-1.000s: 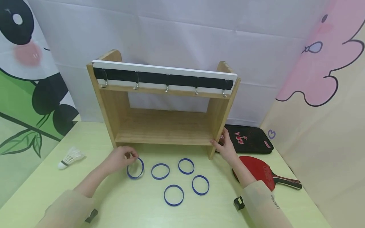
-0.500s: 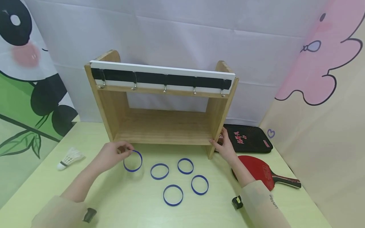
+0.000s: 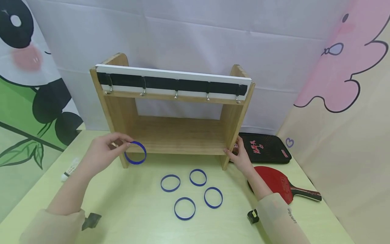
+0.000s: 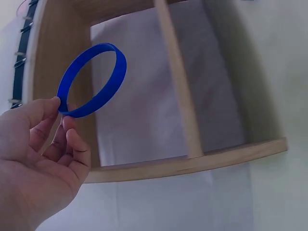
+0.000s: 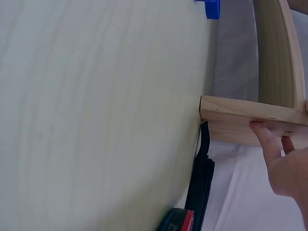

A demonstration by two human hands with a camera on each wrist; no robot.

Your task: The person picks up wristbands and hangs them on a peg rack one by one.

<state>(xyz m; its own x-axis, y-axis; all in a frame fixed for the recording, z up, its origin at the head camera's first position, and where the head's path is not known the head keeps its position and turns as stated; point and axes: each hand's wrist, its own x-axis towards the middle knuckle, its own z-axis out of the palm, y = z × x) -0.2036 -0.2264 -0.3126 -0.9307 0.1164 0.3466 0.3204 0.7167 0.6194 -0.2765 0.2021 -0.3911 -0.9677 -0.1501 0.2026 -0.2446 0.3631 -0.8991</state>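
Note:
My left hand [image 3: 103,154] pinches a thin blue ring [image 3: 136,163] between thumb and fingertips, held up before the lower left corner of the wooden shelf [image 3: 179,137]. The left wrist view shows the blue ring [image 4: 109,93] tilted, with nothing through it. My right hand [image 3: 242,161] grips the shelf's right side panel near its bottom, thumb at the front edge. Its fingers press the outer face of the panel [image 5: 231,108] in the right wrist view. Small metal hooks [image 3: 176,95] hang in a row along the white board with a black strip [image 3: 192,84].
Several more blue rings lie on the table, one being the front ring [image 3: 185,219]. A red table tennis bat [image 3: 272,181] and a black case [image 3: 265,149] lie at the right. A shuttlecock [image 3: 71,168] is at the left, partly hidden by my forearm.
My left hand has lifted the blue ring off the table and carried it up and to the left, toward the shelf's left corner. My right hand stays on the side panel.

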